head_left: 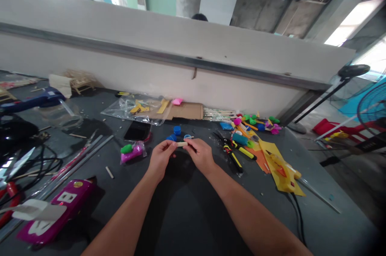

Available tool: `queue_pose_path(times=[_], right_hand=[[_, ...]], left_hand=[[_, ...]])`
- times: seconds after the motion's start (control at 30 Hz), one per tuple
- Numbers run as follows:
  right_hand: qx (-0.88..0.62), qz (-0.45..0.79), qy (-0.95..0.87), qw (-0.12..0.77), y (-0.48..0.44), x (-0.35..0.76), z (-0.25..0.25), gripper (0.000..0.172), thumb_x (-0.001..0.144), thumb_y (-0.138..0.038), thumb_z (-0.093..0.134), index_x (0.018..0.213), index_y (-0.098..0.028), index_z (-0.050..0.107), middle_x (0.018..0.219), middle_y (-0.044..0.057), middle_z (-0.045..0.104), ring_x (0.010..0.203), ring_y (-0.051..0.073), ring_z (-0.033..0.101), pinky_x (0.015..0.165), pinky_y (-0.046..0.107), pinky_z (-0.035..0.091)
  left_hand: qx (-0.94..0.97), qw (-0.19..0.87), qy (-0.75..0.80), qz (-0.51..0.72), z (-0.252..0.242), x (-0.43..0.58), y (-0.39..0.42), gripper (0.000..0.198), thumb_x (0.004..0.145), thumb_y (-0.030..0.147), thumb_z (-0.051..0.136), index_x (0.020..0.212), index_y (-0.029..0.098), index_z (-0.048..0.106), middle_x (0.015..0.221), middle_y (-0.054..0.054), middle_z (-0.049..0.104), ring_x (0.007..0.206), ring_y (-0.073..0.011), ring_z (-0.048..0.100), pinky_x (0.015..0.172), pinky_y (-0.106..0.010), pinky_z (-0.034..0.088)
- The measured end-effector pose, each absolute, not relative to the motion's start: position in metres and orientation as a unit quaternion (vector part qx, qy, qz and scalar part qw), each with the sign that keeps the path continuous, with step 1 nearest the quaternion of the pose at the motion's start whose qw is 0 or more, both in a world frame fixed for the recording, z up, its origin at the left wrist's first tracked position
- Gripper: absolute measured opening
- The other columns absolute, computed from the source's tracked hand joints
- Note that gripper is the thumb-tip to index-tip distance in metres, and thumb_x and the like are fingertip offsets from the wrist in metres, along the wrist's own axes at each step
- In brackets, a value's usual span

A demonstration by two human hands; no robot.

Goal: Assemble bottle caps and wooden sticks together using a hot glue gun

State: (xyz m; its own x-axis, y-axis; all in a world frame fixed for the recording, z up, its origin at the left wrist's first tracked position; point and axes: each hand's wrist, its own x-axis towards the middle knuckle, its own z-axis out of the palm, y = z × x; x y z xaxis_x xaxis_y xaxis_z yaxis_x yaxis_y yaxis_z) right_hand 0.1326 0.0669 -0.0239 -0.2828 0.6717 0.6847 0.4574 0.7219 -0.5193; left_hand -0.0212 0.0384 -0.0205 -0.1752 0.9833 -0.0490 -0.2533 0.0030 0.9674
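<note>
Between my two hands, above the dark tabletop [181, 207], is a short pale wooden stick [182, 144]. My left hand [162, 157] pinches its left end between thumb and fingers. At the other end, my right hand [199, 154] is closed on it in the same way. Just beyond the fingertips lie a blue cap [177, 130] and another small blue piece [171, 138]. A light blue ring [188, 137] shows partly behind my right fingers.
Pliers [232, 157] and a yellow glue gun [283, 171] on yellow paper lie at right. To the left are a purple power strip [60, 207], a phone [137, 131] and bagged pink clay [132, 152]. Cardboard [188, 111] lies by the partition [169, 63].
</note>
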Motion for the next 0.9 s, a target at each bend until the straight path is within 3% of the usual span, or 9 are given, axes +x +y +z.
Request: queue_pose_path(times=[0.13,0.33,0.6,0.77,0.9], right_hand=[[-0.337,0.097,-0.798,0.49,0.0643,0.1337,-0.0194,0.028,0.084,-0.028,0.057,0.111,-0.021,0.062,0.092,0.005,0.068,0.086,0.017,0.062,0.082,0.03,0.049],[-0.342,0.109,-0.788,0.501,0.0631,0.1337,-0.0166,0.016,0.085,-0.029,0.055,0.092,-0.021,0.067,0.084,0.004,0.069,0.082,0.015,0.062,0.078,0.027,0.048],[-0.417,0.188,-0.753,0.473,0.0675,0.134,-0.0235,0.024,0.087,-0.034,0.049,0.079,-0.021,0.067,0.072,0.002,0.067,0.07,0.015,0.062,0.066,0.024,0.047],[-0.414,0.174,-0.769,0.455,0.0684,0.1344,-0.0248,0.026,0.09,-0.032,0.045,0.085,-0.021,0.068,0.075,0.003,0.068,0.074,0.016,0.063,0.07,0.025,0.047],[-0.398,0.156,-0.78,0.457,0.0652,0.1345,-0.0212,0.027,0.09,-0.031,0.045,0.107,-0.02,0.063,0.088,0.005,0.068,0.082,0.015,0.062,0.078,0.027,0.047]], left_hand=[[0.366,0.52,0.482,0.602,-0.0199,-0.0216,0.0391,0.03,0.064,0.042,0.071,0.068,0.014,0.062,0.063,0.002,0.051,0.057,-0.0082,0.046,0.051,-0.018,0.041],[0.369,0.521,0.487,0.596,-0.0195,-0.021,0.0387,0.034,0.063,0.047,0.07,0.068,0.014,0.061,0.063,0.001,0.053,0.059,-0.0103,0.048,0.051,-0.02,0.043],[0.412,0.474,0.509,0.589,-0.0208,-0.0173,0.0391,0.038,0.068,0.053,0.063,0.069,0.015,0.062,0.063,0.0,0.055,0.057,-0.0117,0.049,0.046,-0.02,0.042],[0.448,0.449,0.527,0.565,-0.0189,-0.0173,0.0384,0.034,0.068,0.05,0.063,0.063,0.016,0.059,0.057,0.003,0.052,0.05,-0.0099,0.046,0.046,-0.02,0.039],[0.457,0.419,0.546,0.564,-0.0207,-0.0187,0.0391,0.035,0.072,0.049,0.059,0.06,0.017,0.055,0.055,0.004,0.05,0.048,-0.0092,0.045,0.046,-0.02,0.038]])
